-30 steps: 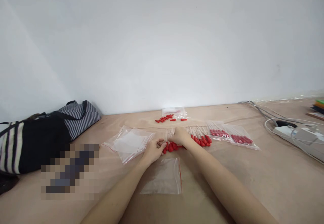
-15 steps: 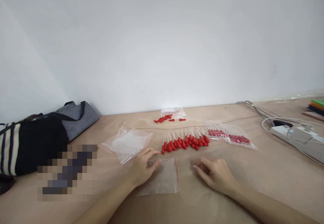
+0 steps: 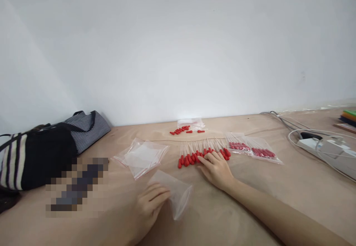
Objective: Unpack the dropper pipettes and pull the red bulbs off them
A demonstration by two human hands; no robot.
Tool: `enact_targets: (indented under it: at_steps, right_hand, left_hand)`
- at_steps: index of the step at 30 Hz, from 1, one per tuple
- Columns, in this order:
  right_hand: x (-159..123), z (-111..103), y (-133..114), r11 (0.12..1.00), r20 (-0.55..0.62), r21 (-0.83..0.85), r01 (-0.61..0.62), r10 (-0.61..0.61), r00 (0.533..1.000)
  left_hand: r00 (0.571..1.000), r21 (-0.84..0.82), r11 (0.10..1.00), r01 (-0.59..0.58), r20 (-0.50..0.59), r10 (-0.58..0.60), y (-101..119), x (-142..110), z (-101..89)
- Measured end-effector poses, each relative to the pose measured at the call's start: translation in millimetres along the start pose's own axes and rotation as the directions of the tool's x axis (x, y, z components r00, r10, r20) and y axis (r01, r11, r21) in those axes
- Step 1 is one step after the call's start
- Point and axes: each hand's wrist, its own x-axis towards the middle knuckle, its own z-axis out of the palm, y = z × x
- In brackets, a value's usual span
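wooden tabletop (image 3: pixel 256 186) backed by pale wall (image 3: pixel 178 53) | clear bag (image 3: pixel 180 194) pinched in left hand (image 3: pixel 152 201) | red-headed sticks (image 3: pixel 189 160), rowed beyond bag, partly covered by right hand (image 3: pixel 217 169), grip cannot be told | filled bags (image 3: pixel 263 152) laid right, bag stack (image 3: pixel 143 155) left

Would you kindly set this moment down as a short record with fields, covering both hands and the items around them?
Left hand: holding a clear bag
Right hand: at the row of red-ended sticks, grip unclear
Left of row: stacked clear bags
Right of row: two filled bags, red ends showing inside
Behind row: loose red pieces
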Motion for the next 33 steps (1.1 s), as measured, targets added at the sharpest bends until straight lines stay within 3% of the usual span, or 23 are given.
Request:
enact_targets:
  at_steps: [3,5,8,10,12,16,20,23,26,30,33]
  right_hand:
    - [7,9,0,0.998,-0.001,-0.056,0.018,-0.019,1.000]
    - [8,12,0,0.997,-0.005,-0.072,0.010,-0.010,1.000]
    - [8,14,-1,0.995,-0.020,-0.094,-0.025,0.024,1.000]
    - [8,16,-2,0.993,-0.030,-0.101,-0.053,0.050,0.998]
    - [8,17,-3,0.992,-0.039,-0.099,-0.074,0.071,0.997]
    - [8,16,-5,0.992,-0.045,-0.084,-0.096,0.092,0.995]
    - [6,9,-6,0.993,-0.043,-0.028,-0.114,0.112,0.993]
    - [3,-1,-1,0.990,-0.052,0.005,-0.141,0.141,0.989]
    - [-2,-13,21,0.973,-0.079,-0.051,-0.225,0.220,0.972]
    - [-17,-27,69,0.903,-0.058,-0.219,-0.370,0.367,0.928]
    - [-30,-32,100,0.856,0.041,-0.341,-0.388,0.425,0.904]
  left_hand:
    - [0.994,0.116,0.992,-0.048,-0.091,0.059,-25,9,-28.9]
    - [0.984,0.194,0.980,0.031,-0.176,0.004,-49,19,-46.5]
    - [0.973,0.231,0.959,0.162,-0.199,-0.117,-89,31,-61.0]
    - [0.976,0.216,0.953,0.210,-0.112,-0.190,-111,35,-61.7]
    - [0.959,0.213,0.941,0.264,0.043,-0.279,-126,35,-57.3]
    - [0.884,0.254,0.886,0.387,0.170,-0.435,-130,35,-39.1]
    - [0.795,0.339,0.844,0.415,0.316,-0.518,-117,38,-18.0]
    - [0.777,0.359,0.839,0.410,0.345,-0.527,-112,36,-9.8]
    - [0.828,0.332,0.849,0.411,0.254,-0.500,-113,31,-9.3]
    - [0.933,0.299,0.886,0.356,-0.054,-0.356,-112,25,-12.9]
    - [0.941,0.301,0.902,0.308,-0.233,-0.244,-106,23,-14.3]
